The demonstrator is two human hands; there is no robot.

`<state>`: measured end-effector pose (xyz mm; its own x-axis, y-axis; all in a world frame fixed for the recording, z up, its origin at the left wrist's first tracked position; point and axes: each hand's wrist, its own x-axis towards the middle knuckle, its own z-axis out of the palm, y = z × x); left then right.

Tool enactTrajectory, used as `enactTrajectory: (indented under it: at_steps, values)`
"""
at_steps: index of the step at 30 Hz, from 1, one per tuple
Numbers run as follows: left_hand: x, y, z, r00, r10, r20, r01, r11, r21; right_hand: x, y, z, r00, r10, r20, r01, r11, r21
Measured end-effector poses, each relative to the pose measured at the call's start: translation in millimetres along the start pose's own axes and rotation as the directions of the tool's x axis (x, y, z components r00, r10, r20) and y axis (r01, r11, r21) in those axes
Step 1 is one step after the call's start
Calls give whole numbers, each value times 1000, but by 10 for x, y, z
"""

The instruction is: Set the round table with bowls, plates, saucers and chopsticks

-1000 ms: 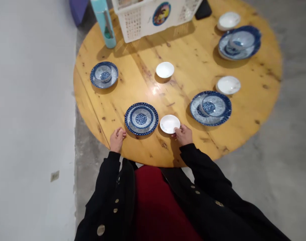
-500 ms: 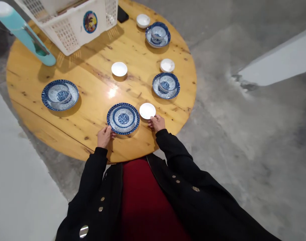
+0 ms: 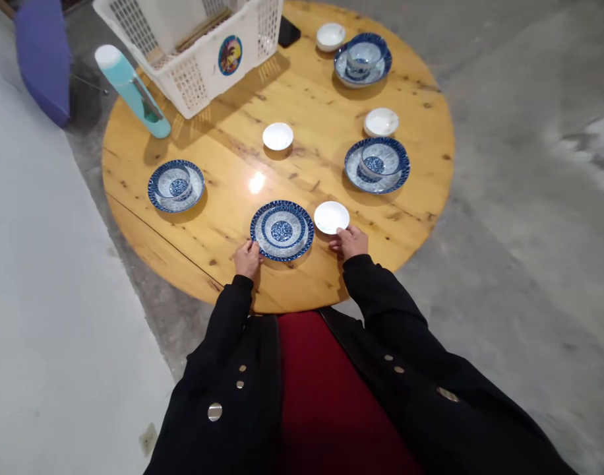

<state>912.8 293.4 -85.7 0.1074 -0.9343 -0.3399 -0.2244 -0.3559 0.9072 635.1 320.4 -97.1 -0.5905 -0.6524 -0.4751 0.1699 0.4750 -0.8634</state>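
My left hand (image 3: 248,258) pinches the lower left rim of a blue-and-white patterned plate (image 3: 282,256) near the table's front edge. Concentric rings inside that plate look like a bowl (image 3: 281,231) seen from above. Just to the plate's right lies a small white dish (image 3: 331,216), its lower right rim held between the fingers and thumb of my right hand (image 3: 350,242). Dish and plate sit close together with a narrow gap. Parts of the fingers on both hands are hidden under or behind the rims.
Other blue-and-white plates with bowls stand at the left (image 3: 153,201), right (image 3: 402,178) and far right (image 3: 387,63) of the round wooden table (image 3: 223,244). Small white dishes (image 3: 277,136) lie about. A white basket (image 3: 193,86), a turquoise bottle (image 3: 134,92) and a black phone (image 3: 289,31) are at the back.
My view has swung left, so everything appears further right in the picture. Both hands keep their holds on the plate and the small dish, which look unmoved on the table.
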Motion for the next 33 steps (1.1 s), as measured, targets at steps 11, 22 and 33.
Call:
enactTrajectory:
  at_steps: [11, 22, 33]
  values:
    - [-17, 20, 0, 998, 22, -51, -23, 999, -26, -53, -66, 9, 1000, -7, 5, 7, 1000, 2]
    - [78, -18, -22, 999, -8, -41, 6, 999, -53, -37, -144, 29, 1000, 18, 16, -18, 1000, 26]
    - [-78, 85, -226, 995, -102, 18, 103, 980, -171, -21, -181, 31, 996, 67, -57, -65, 997, 50]
